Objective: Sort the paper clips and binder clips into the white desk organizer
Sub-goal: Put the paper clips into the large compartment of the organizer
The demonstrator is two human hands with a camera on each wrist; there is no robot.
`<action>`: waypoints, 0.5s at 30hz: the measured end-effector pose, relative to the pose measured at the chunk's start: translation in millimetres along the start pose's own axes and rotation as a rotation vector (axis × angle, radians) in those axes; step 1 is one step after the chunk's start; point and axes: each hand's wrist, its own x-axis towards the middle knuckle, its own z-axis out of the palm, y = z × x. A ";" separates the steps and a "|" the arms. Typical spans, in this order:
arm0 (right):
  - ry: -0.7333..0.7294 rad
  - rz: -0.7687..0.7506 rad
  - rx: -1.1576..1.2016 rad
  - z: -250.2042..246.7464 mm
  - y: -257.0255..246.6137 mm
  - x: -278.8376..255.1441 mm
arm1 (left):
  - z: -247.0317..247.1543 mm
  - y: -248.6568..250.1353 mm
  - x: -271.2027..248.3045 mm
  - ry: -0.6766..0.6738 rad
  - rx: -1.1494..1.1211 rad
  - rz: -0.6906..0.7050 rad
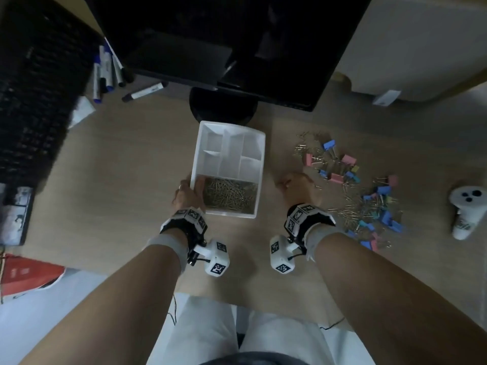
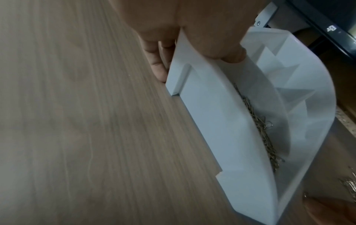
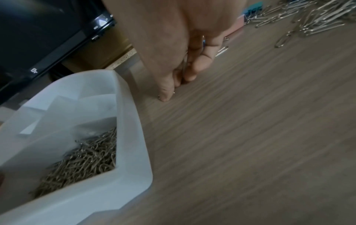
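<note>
black monitor (image 1: 237, 43), markers (image 1: 105, 72) (several), keyboard (image 1: 34, 106), white cup (image 1: 465, 212)

Hidden, cropped and blurred parts

The right hand (image 3: 179, 50) pinched something thin and metallic between its fingertips, too small to name. Its palm was cut off by the top edge in the right wrist view. Beyond its knuckles, the loose clips (image 3: 316, 16) blurred together. The left hand's (image 2: 192, 30) thumb dipped behind the organizer (image 2: 212, 114) wall, its tip hidden, and its wrist was cropped.
</note>
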 end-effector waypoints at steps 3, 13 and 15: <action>-0.069 -0.038 -0.068 -4.5 -0.2 -4.7 | 6.0 1.5 -13.8 0.025 0.035 0.033; 0.006 -0.405 0.413 -49.8 8.6 -41.6 | 52.9 23.0 -59.5 -0.028 0.047 0.069; 0.037 -0.268 0.367 -61.4 29.0 -42.6 | 59.5 27.7 -65.1 -0.038 0.050 0.057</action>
